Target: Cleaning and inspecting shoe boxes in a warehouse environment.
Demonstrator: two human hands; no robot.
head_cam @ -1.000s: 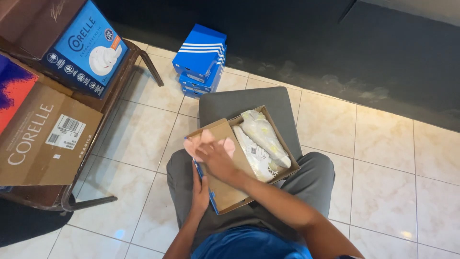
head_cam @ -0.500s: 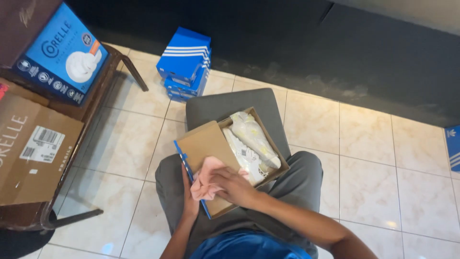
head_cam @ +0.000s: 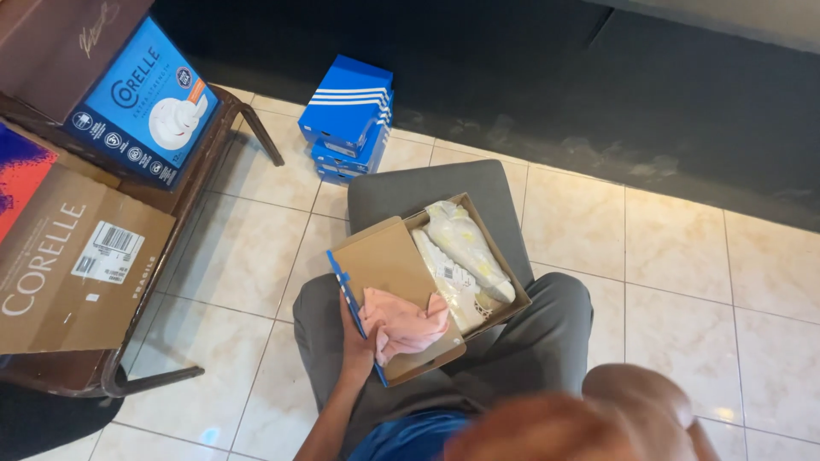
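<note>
left hand [head_cam: 357,341] fingers clamped on box lid [head_cam: 389,273] edge, beside pink cloth [head_cam: 403,323] | right hand [head_cam: 581,423] blurred, fingers cannot tell | keep lid steady, shoes [head_cam: 461,256] inside box [head_cam: 512,299]

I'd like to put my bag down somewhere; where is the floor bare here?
Bare tile floor lies right of the open shoe box, below the dark wall. Another patch lies between the bench and the person's knee. The bench top, and around the blue box stack, is crowded.

Glossy beige floor tiles [head_cam: 683,256], dark wall [head_cam: 598,94]
</note>
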